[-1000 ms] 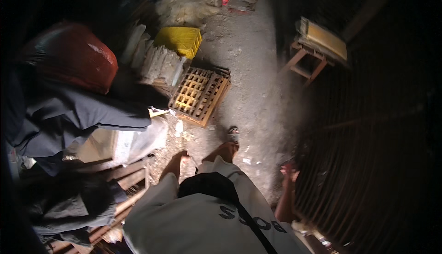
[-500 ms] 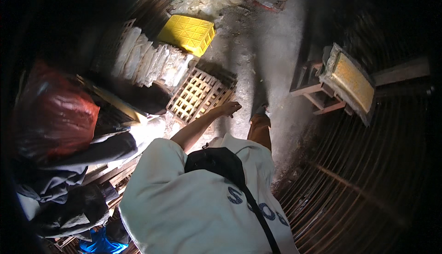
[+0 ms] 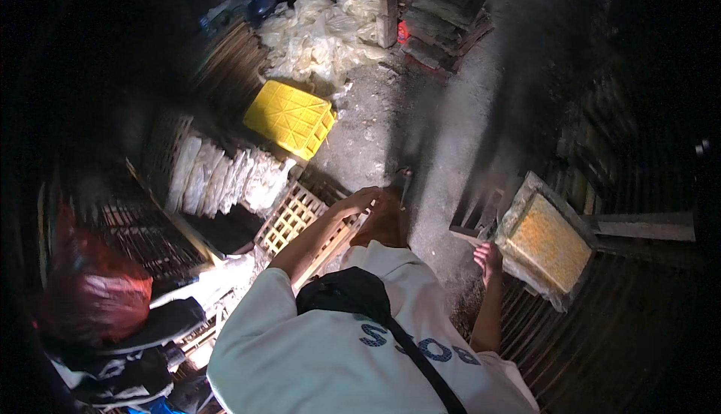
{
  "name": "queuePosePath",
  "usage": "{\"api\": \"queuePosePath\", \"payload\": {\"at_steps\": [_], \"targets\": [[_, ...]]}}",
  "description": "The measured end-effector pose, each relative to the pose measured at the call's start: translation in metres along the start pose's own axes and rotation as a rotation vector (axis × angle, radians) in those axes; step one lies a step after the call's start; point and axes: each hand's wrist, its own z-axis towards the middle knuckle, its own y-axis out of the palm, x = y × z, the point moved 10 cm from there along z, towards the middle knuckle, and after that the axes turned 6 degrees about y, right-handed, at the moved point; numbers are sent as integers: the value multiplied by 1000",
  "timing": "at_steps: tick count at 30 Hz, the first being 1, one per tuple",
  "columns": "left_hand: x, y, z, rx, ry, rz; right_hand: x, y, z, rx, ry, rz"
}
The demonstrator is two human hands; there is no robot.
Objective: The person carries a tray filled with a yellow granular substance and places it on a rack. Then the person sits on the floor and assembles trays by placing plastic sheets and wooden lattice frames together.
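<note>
In the head view, two hands are being shown, along with one slab (image 3: 544,241), one yellow crate (image 3: 291,117), one lattice crate (image 3: 291,219), one red bag (image 3: 98,290) and one plastic heap (image 3: 323,35). The fingers of the right hand (image 3: 490,258) are being kept parted and loosely curled, and nothing is being seen within them; whether the slab is being touched cannot be told. The left hand (image 3: 360,201) is being held out near the lattice crate; how far its fingers are being opened cannot be made out. The slab, yellow and wrapped in clear plastic, is lying tilted just right of the right hand's fingers, well apart from the left hand's.
</note>
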Motion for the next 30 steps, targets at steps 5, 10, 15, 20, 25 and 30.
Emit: {"api": "queuePosePath", "payload": {"at_steps": [5,10,15,20,25,30], "targets": [[129,-52,214,-104,-57,142,-40,46,149,-186,200,344],[208,-30,374,-241,28,81,-24,1,186,-211,266,66],[287,-3,355,-132,-79,333,22,-95,77,158,509,214],[330,57,516,-377,-71,450,45,-109,68,667,514,478],[364,115,587,-647,-105,521,-21,-5,160,475,482,533],[361,144,650,-810,-270,766,-150,41,214,540,314,737]]}}
